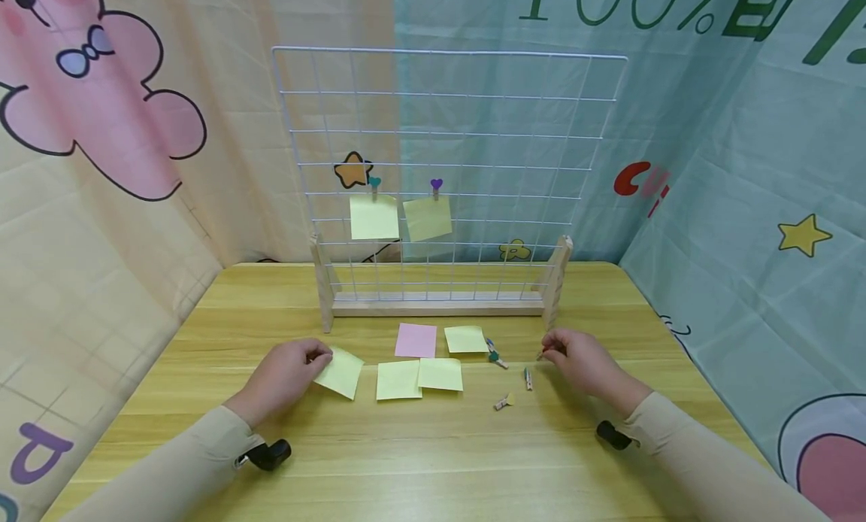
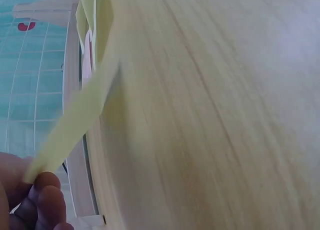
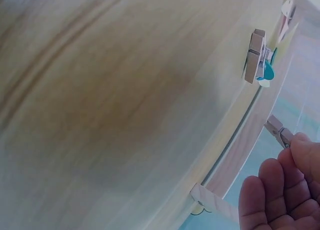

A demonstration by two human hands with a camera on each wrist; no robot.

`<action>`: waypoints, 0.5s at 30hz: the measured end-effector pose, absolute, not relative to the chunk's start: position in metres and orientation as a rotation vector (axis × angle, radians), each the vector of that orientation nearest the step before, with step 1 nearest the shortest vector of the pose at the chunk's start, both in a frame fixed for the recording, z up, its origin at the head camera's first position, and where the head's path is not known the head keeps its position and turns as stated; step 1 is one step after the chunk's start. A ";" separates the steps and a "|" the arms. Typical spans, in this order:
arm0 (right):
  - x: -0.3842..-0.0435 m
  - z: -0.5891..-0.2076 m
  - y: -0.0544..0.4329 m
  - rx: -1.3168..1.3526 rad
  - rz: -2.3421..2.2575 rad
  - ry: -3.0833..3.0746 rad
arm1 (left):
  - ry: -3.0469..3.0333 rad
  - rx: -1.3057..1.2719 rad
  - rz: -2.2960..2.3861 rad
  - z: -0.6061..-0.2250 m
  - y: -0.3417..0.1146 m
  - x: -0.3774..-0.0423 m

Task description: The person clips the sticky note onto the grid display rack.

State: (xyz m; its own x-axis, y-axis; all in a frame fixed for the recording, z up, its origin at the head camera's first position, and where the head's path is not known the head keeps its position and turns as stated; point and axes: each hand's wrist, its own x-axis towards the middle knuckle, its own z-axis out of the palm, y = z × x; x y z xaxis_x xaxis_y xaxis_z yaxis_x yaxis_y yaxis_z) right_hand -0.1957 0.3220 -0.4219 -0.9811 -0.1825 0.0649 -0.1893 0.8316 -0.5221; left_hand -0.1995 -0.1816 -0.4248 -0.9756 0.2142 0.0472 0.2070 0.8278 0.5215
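My left hand (image 1: 289, 375) pinches the corner of a yellow sticky note (image 1: 343, 373), which slants up from the table in the left wrist view. At the right, my right hand (image 1: 587, 364) holds a small wooden clothespin (image 3: 279, 131) between thumb and forefinger. Between the hands lie several more yellow notes (image 1: 398, 380) and a pink note (image 1: 416, 341). Several loose clothespins (image 1: 528, 379) lie left of the right hand; one with a teal heart (image 3: 256, 57) shows close up in the right wrist view.
A white wire grid (image 1: 507, 157) stands in a wooden base (image 1: 440, 308) at the back of the table (image 1: 406, 462). Two yellow notes (image 1: 374, 218) hang on it from heart clothespins (image 1: 436, 188). Printed curtains (image 1: 737, 281) surround the table.
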 end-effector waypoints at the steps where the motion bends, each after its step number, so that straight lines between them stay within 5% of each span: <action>1: -0.196 -0.422 0.322 0.308 0.854 -2.988 | 2.994 0.348 0.871 -0.425 -0.182 -0.200; 15: -0.193 -0.412 0.320 0.318 0.784 -2.909 | 3.035 0.357 0.958 -0.416 -0.180 -0.204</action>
State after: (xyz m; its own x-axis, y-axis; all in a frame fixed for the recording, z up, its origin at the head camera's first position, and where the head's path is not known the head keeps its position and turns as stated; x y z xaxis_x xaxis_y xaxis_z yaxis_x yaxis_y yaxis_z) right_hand -0.1932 0.3199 -0.4123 -0.9718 -0.1720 0.1611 -0.2296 0.8445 -0.4839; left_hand -0.2038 -0.1795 -0.4157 -0.9733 0.1928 0.1243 0.2293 0.7965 0.5596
